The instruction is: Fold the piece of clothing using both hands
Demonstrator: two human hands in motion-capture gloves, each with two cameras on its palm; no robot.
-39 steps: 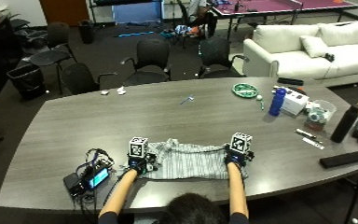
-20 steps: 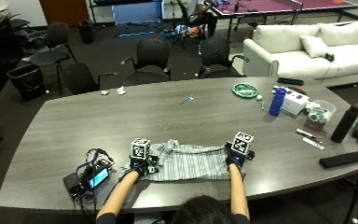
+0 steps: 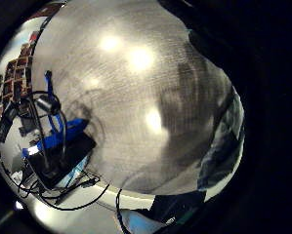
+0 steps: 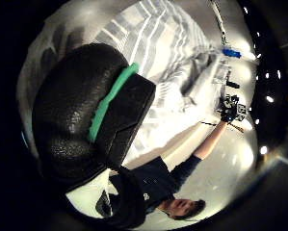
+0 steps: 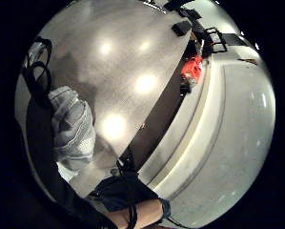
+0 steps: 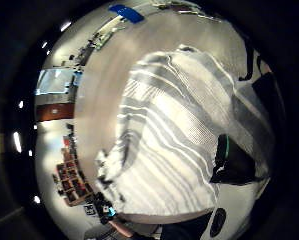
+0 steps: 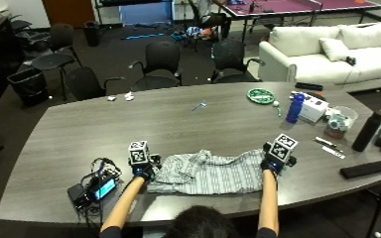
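Outside cam high behind; palm cams near shirt [image 7: 207,173]

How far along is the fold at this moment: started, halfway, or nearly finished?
Barely started. The striped garment lies spread across the table near the person, its far edge rumpled and no clean fold line showing. In hand: the left hand and right hand sit at its two opposite ends; the right palm view shows cloth bunched at the fingers. Left: all of the folding and squaring up.
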